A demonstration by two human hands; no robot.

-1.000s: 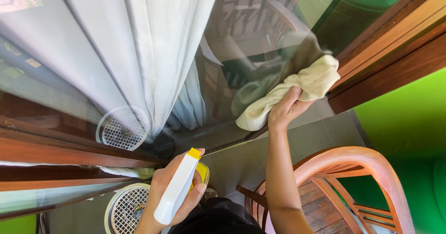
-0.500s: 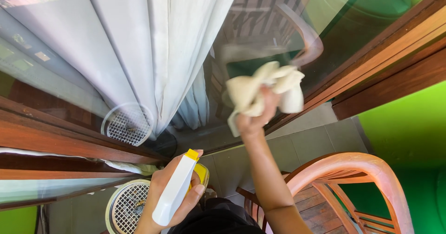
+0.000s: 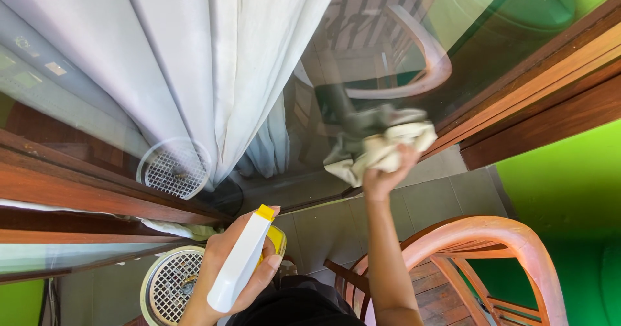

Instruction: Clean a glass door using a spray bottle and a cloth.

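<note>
My right hand (image 3: pixel 383 176) grips a bunched pale yellow cloth (image 3: pixel 381 150) and presses it against the glass pane (image 3: pixel 362 54) of a wood-framed door. The cloth's reflection shows in the glass just above it. My left hand (image 3: pixel 229 268) is lower, near my body, and holds a white spray bottle (image 3: pixel 240 261) with a yellow nozzle, pointing up toward the glass. Behind the pane hangs a white curtain (image 3: pixel 213 67).
A wooden frame (image 3: pixel 550 74) runs along the right of the glass, with a bright green wall (image 3: pixel 569 184) beside it. A curved wooden chair (image 3: pixel 479 261) stands at my lower right on grey floor tiles. A round fan (image 3: pixel 169 284) sits at lower left.
My right hand has swept the cloth across the glass, from the upper right near the frame toward the left and then down, bunching it up. The spray bottle has stayed put.
</note>
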